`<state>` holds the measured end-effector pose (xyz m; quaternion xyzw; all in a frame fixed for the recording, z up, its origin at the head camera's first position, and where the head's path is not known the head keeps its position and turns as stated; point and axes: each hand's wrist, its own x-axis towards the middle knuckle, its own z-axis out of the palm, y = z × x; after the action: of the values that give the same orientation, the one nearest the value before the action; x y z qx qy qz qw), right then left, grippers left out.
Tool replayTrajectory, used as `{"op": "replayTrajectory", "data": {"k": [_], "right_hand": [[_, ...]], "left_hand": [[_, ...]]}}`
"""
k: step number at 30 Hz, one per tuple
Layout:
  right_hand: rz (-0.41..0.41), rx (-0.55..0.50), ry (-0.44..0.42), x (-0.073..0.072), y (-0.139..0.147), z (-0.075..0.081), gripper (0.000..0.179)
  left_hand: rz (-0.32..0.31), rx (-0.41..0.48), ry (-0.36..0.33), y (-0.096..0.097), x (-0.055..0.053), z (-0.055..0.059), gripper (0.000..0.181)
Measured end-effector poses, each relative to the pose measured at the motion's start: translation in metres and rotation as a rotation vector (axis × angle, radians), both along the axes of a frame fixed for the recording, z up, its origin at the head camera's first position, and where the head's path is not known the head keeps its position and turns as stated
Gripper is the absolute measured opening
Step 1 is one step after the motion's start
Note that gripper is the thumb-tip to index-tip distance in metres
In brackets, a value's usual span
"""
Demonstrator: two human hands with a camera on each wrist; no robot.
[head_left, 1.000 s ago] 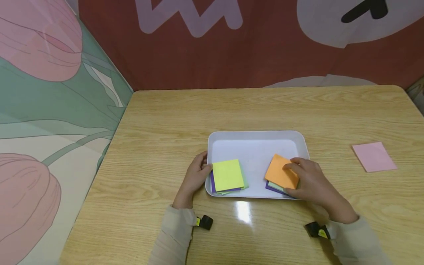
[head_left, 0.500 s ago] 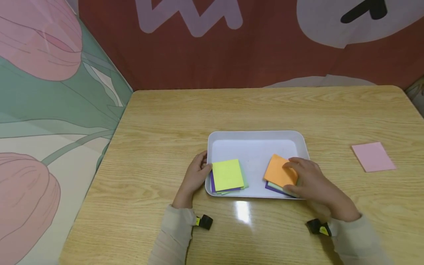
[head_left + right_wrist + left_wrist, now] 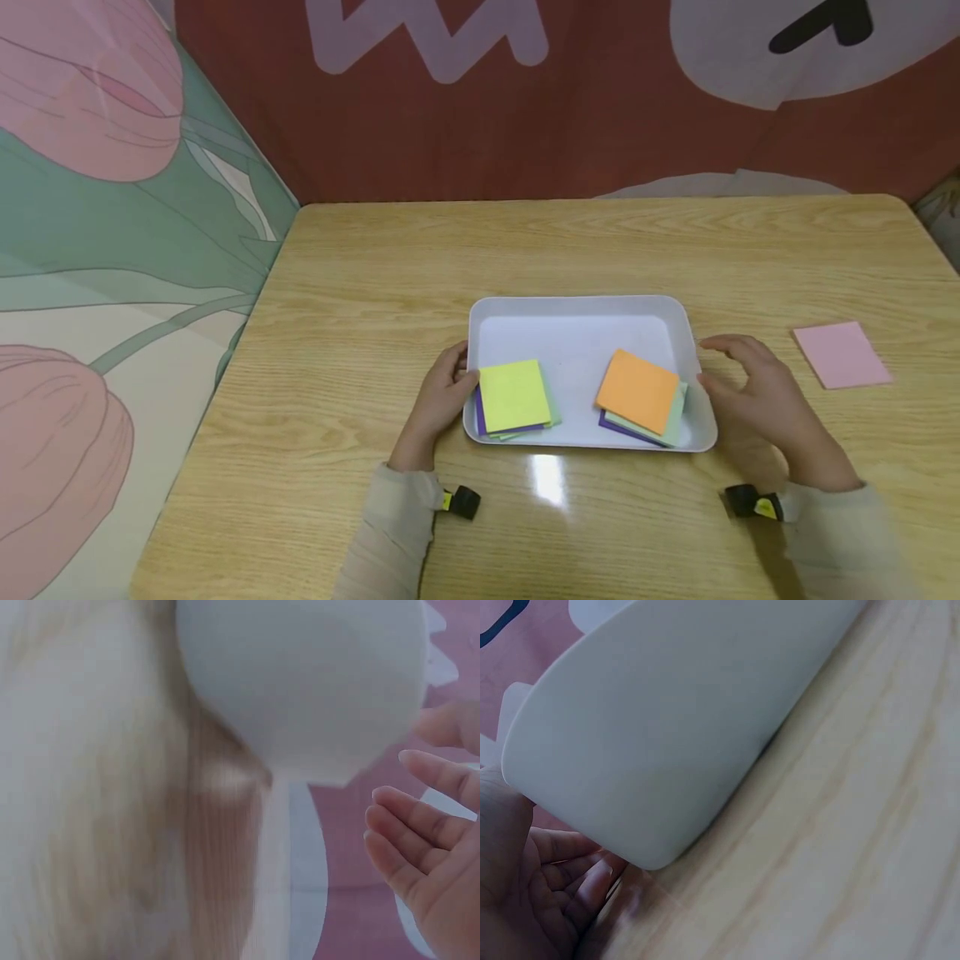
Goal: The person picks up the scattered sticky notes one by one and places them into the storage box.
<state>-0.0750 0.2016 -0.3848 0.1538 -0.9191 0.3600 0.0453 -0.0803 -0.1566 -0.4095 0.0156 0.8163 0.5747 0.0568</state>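
Observation:
A white tray [image 3: 577, 325] lies on the table with two small stacks of square sticky notes in it. The left stack has a yellow pad [image 3: 514, 396] on top, with purple and green edges showing below. At right, an orange pad [image 3: 637, 392] tops light green and purple ones. My left hand [image 3: 438, 404] grips the tray's left side, thumb at the rim and fingers outside; the left wrist view shows curled fingers [image 3: 577, 862] by the tray's corner. My right hand [image 3: 776, 408] is just off the tray's right rim, fingers apart, holding nothing; its fingers [image 3: 412, 817] look relaxed.
A pink sticky-note pad [image 3: 843, 355] lies on the wooden table [image 3: 375, 267] to the right of the tray. Behind the table stands a red-brown patterned wall [image 3: 480, 125], and a flower-patterned wall [image 3: 135, 217] runs along the left.
My right hand has left the orange pad and moved right, out past the tray's right rim. The right stack now shows fully. My left hand stays on the tray.

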Motion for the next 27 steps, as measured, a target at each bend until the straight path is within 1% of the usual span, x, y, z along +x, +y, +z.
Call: {"op": "replayTrajectory", "data": {"k": [3,5,10,13,20,23,27], "right_hand": [[-0.054,-0.004,-0.06,-0.001,0.01,-0.001,0.039],[-0.079,-0.011,-0.076,-0.002,0.016,-0.003,0.039],[-0.116,0.001,-0.113,-0.002,0.03,-0.005,0.039],[-0.139,0.032,-0.142,-0.003,0.039,-0.006,0.04],[-0.173,0.063,-0.159,-0.003,0.064,-0.011,0.043],[-0.182,0.069,-0.168,-0.004,0.074,-0.013,0.046],[-0.178,0.076,-0.205,-0.004,0.083,-0.016,0.051]], "left_hand": [[0.002,-0.01,0.003,-0.004,-0.004,-0.015,0.045],[0.003,-0.018,0.005,-0.006,-0.007,-0.025,0.045],[0.003,-0.029,0.009,-0.006,-0.007,-0.026,0.045],[0.002,-0.03,0.009,-0.006,-0.007,-0.025,0.045],[-0.001,-0.033,0.003,-0.006,-0.007,-0.026,0.045],[0.001,-0.03,0.002,-0.006,-0.007,-0.026,0.045],[0.009,-0.028,-0.002,-0.006,-0.007,-0.026,0.045]]}}
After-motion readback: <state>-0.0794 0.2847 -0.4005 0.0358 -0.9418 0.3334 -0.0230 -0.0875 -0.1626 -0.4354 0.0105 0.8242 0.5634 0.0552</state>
